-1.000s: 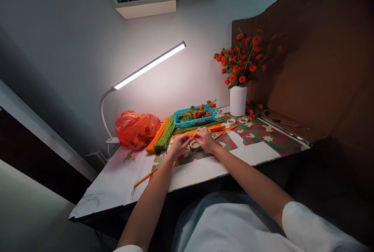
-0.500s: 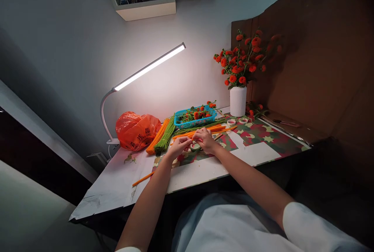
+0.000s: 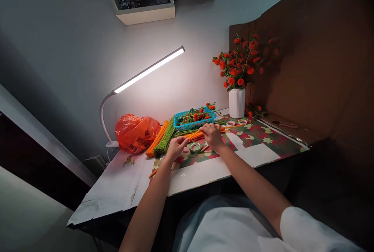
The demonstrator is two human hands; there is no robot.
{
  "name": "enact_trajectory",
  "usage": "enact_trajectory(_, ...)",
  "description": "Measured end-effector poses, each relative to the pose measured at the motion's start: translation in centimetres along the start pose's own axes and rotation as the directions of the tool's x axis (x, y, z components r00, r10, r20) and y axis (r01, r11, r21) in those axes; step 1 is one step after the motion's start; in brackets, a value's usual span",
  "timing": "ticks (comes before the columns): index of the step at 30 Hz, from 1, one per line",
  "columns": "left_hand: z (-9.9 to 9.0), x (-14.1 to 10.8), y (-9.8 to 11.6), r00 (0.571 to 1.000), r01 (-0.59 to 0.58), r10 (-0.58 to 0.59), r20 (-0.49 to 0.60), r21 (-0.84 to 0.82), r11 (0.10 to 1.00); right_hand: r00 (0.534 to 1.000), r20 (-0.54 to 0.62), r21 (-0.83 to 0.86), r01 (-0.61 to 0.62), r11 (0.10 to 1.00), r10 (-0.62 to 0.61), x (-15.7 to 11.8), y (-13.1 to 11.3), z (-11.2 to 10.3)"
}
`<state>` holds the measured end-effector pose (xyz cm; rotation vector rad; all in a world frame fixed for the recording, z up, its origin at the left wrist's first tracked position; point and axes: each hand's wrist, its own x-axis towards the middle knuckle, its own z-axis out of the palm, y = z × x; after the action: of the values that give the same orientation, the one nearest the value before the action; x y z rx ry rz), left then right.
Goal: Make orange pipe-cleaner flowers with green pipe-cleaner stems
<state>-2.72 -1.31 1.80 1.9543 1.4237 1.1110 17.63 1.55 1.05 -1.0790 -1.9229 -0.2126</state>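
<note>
My left hand is closed in a pinch over the table, and my right hand is pinched to its right, slightly higher. Both appear to grip an orange chenille stem, whose lower end sticks out left of my left forearm. Its run between the hands is hard to separate from the orange stems behind. Below and between my hands lies a roll of green tape. A thin stick rests beside the roll. Loose orange chenille stems lie just beyond my fingers.
Bundled green stems lie by an orange plastic bag and a clamp lamp. Behind stands a blue basket of small orange flowers. A white vase holds more; two tape rolls sit before it. Cardboard walls the right.
My hands have moved apart, the right one shifting up and to the right. The orange stem's lower end has slid rightward toward my left forearm. The green tape roll is now more exposed.
</note>
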Motion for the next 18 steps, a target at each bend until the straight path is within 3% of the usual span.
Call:
enact_trajectory(4,-1.0,0.1,-0.4,0.986,0.031,0.049,-0.159,0.464,0.885,0.978,-0.171,-0.107,-0.141,0.984,0.121,0.5,2.2,-1.0)
enact_trajectory(8,-1.9,0.2,-0.9,0.938,0.159,0.059,-0.341,0.576,0.801,0.922,-0.296,-0.140,-0.300,0.944,0.249,0.6,3.7,-0.9)
enact_trajectory(12,-2.5,0.3,-1.1,0.893,0.208,0.114,-0.435,0.624,0.753,0.946,-0.225,-0.108,-0.260,0.959,0.232,0.5,4.1,-0.1)
enact_trajectory(18,-2.8,0.4,-1.1,0.791,0.323,0.153,-0.593,0.616,0.719,0.967,-0.041,-0.049,-0.253,0.966,0.251,0.5,3.9,0.2)
